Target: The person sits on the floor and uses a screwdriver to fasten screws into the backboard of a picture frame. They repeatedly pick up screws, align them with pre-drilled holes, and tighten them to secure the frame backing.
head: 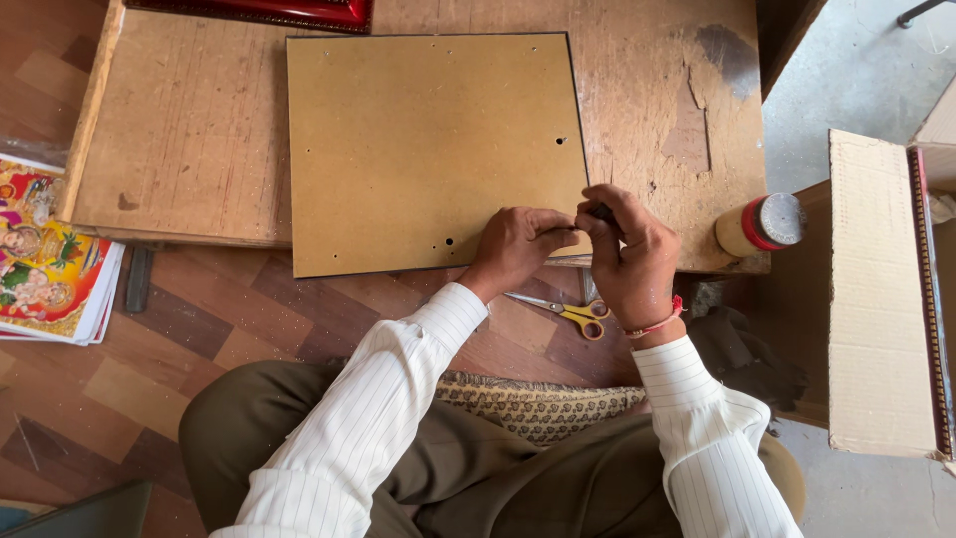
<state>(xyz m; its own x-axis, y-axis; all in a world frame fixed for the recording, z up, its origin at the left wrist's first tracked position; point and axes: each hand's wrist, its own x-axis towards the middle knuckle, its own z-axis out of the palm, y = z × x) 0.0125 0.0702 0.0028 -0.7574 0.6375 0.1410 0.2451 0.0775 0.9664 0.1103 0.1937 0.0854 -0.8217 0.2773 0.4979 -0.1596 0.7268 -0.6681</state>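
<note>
A brown hardboard backing panel point(428, 149) with small holes lies flat on a low wooden work board point(189, 130). Both hands meet at the panel's near right corner. My left hand point(516, 244) rests on the panel's edge with its fingers curled and pressed down there. My right hand point(627, 254) is closed around a small dark object at the same corner; what it is cannot be made out. Yellow-handled scissors point(573, 314) lie on the floor just below my hands.
A bottle with a red and grey cap point(762, 224) lies at the board's right edge. A cardboard box point(881, 299) stands at the right. Colourful printed pictures point(45, 259) are stacked at the left. A red frame point(299, 12) sits at the top edge.
</note>
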